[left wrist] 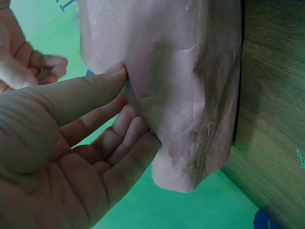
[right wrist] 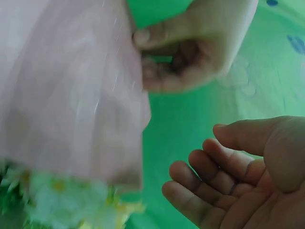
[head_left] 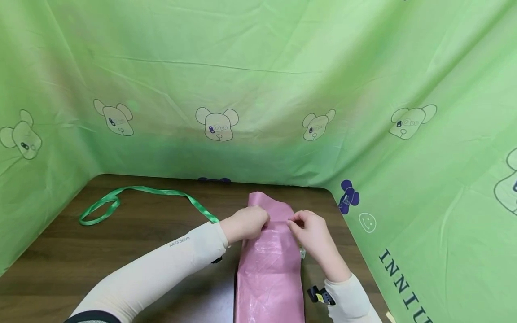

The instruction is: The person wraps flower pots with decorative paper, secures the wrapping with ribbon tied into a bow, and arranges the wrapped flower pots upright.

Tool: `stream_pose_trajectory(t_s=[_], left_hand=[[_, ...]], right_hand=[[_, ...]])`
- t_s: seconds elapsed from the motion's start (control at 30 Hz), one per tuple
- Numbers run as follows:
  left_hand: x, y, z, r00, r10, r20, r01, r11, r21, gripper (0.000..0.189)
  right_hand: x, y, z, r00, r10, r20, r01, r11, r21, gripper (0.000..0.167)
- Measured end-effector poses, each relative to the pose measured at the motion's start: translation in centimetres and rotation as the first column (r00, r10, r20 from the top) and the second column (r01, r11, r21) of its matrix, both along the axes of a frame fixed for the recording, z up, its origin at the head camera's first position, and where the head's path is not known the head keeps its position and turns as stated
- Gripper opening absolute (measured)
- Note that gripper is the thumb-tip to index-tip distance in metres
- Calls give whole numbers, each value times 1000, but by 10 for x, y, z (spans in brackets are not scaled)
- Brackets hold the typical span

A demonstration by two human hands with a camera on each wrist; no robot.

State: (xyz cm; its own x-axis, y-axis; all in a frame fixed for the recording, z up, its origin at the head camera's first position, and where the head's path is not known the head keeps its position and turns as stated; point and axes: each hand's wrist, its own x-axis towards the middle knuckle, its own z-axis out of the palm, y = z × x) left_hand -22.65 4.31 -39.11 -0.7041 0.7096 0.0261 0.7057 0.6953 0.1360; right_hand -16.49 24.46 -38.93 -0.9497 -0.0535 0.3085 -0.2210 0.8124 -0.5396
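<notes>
Pink sheet (head_left: 269,273) | glossy, creased, wavy-topped | left hand (head_left: 247,223) pinches edge

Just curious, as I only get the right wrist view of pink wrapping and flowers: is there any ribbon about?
Observer: Yes, a green ribbon lies on the wooden table, left of the pink wrapping, with a loop at its left end.
Visitor: How far does the pink wrapping stretch?
Observer: In the head view, it runs down to the picture's bottom edge.
Visitor: Any writing on the backdrop?
Observer: Yes, dark capital letters on the right side of the green cloth.
</notes>
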Motion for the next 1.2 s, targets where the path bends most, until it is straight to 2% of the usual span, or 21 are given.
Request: stream_pose_trajectory(t_s=[0.2, 0.37, 0.53, 0.8, 0.97, 1.2], left_hand=[[1, 4, -1, 1000, 15, -27, -16, 999, -30, 22], [-2, 5, -5, 999, -18, -38, 17, 1000, -21, 25], [-8, 1, -8, 999, -39, -12, 39, 999, -18, 21], [-12, 0, -5, 997, -68, 29, 69, 998, -17, 15], [-14, 3, 2, 994, -103, 27, 105, 992, -75, 27], [-29, 11, 1, 983, -178, 37, 181, 976, -124, 39]], right_hand=[[-4, -26, -7, 992, 113, -55, -105, 987, 125, 2], [-6, -36, -22, 984, 171, -41, -160, 967, 196, 5], [-7, -40, -33, 990, 139, -28, -129, 965, 229, 11], [-6, -41, -37, 997, 67, -33, -58, 973, 225, 14], [-7, -45, -41, 997, 48, -62, -31, 967, 254, 22], [-7, -48, -43, 995, 33, -98, -4, 960, 279, 23]])
